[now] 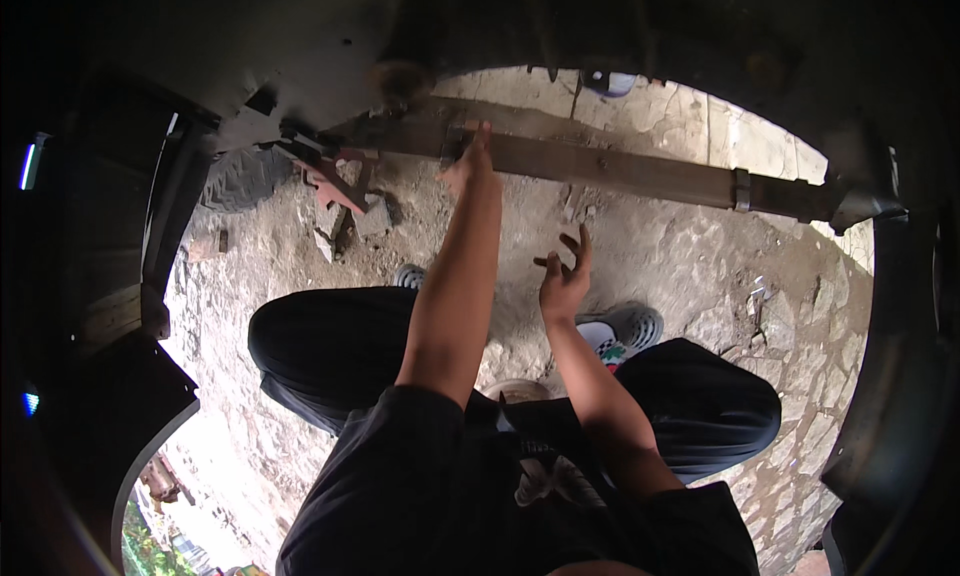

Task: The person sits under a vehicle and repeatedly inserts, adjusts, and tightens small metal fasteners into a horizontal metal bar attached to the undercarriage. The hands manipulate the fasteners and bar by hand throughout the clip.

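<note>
I squat under a vehicle on stony ground. My left hand reaches up to a long rusty leaf spring that runs across the view, and its fingers touch the metal clamp around the spring. My right hand hovers lower, fingers spread, with nothing in it. A second clamp sits farther right on the spring.
A rusty red jack or stand props the chassis at left, with stones beside it and a tyre behind. My knees in dark trousers and grey shoes lie below. Dark bodywork rings the view.
</note>
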`<action>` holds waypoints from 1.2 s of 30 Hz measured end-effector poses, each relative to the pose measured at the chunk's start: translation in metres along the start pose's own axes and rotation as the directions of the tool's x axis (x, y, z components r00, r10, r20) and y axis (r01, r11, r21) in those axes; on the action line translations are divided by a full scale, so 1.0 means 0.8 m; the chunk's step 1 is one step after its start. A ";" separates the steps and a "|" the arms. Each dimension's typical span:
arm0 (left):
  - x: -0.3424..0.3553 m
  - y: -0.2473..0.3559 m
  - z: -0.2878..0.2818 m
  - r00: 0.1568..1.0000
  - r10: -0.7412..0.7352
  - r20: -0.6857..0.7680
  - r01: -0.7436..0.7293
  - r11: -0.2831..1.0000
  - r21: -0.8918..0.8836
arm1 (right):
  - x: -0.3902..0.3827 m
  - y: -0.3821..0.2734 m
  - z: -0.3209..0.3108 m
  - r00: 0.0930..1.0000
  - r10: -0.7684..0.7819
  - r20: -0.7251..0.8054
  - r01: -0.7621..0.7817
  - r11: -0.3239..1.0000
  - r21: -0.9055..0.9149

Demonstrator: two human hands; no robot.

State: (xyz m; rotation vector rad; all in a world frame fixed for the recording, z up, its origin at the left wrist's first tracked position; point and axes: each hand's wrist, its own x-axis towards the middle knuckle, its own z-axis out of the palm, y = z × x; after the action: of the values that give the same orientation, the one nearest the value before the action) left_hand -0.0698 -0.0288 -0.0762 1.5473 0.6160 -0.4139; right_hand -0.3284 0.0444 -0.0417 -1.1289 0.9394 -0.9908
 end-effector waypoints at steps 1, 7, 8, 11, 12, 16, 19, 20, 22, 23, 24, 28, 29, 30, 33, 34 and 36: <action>-0.046 -0.014 0.019 0.995 -0.103 -0.008 0.103 0.987 0.126 | 0.020 0.008 -0.023 0.997 -0.027 -0.077 0.023 0.999 -0.048; -0.113 0.011 0.023 0.978 -0.210 0.014 0.207 0.971 0.122 | 0.050 0.002 -0.047 0.981 0.003 -0.193 -0.006 1.000 -0.014; -0.110 0.023 0.034 0.980 -0.192 -0.050 0.196 0.977 0.080 | 0.047 0.004 -0.048 0.981 0.021 -0.191 -0.025 1.000 -0.016; -0.110 0.021 0.029 0.972 -0.228 -0.048 0.231 0.971 0.067 | 0.043 0.002 -0.056 0.977 0.095 -0.193 -0.095 0.995 0.011; -0.116 0.003 0.011 0.972 -0.231 -0.034 0.233 0.967 0.099 | 0.039 0.000 -0.063 0.968 0.139 -0.208 -0.135 0.990 0.032; -0.094 -0.016 0.015 0.985 -0.173 -0.009 0.167 0.960 -0.225 | 0.055 0.005 -0.059 0.974 0.118 -0.193 -0.114 0.993 0.033; -0.109 0.006 0.032 0.983 -0.181 -0.012 0.179 0.978 -0.105 | 0.053 0.006 -0.070 0.976 0.053 -0.211 -0.047 0.998 0.031; -0.086 0.012 0.031 0.988 -0.155 -0.019 0.153 0.984 -0.092 | 0.040 0.004 -0.069 0.980 0.072 -0.185 -0.069 0.997 0.024; -0.065 0.017 0.025 0.993 -0.116 -0.032 0.114 0.990 -0.080 | 0.045 -0.003 -0.058 0.986 0.060 -0.156 -0.055 0.998 0.036; -0.108 0.006 0.022 0.986 -0.168 -0.019 0.167 0.986 -0.030 | 0.058 -0.005 -0.073 0.980 0.050 -0.191 -0.048 0.999 0.015; -0.151 0.007 0.010 0.978 -0.207 -0.017 0.207 0.978 0.012 | 0.060 -0.009 -0.081 0.975 0.056 -0.217 -0.056 0.998 0.004; -0.157 0.009 0.000 0.986 -0.165 -0.040 0.164 0.986 -0.014 | 0.058 -0.004 -0.069 0.974 0.057 -0.219 -0.052 0.998 0.027; -0.158 0.024 0.009 0.986 -0.150 -0.073 0.152 0.988 0.024 | 0.058 -0.003 -0.069 0.975 0.057 -0.213 -0.051 0.998 0.036; -0.158 0.035 0.019 0.985 -0.136 -0.104 0.143 0.988 0.064 | 0.059 -0.002 -0.070 0.978 0.050 -0.201 -0.045 0.999 0.030; -0.124 0.030 0.020 0.995 -0.086 -0.042 0.081 0.991 -0.104 | 0.049 -0.003 -0.065 0.982 0.072 -0.175 -0.063 0.997 0.052; -0.124 0.025 0.019 0.996 -0.088 -0.020 0.085 0.990 -0.116 | 0.050 -0.002 -0.068 0.979 0.086 -0.187 -0.074 0.995 0.066; -0.154 0.017 0.004 0.988 -0.151 0.005 0.151 0.988 -0.019 | 0.059 -0.004 -0.081 0.973 0.072 -0.220 -0.062 0.997 0.053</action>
State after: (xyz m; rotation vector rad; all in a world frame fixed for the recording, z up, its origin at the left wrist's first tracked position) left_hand -0.1580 -0.0481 0.0088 1.4860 0.7352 -0.5241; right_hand -0.3763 -0.0185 -0.0544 -0.9551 1.1202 -1.0929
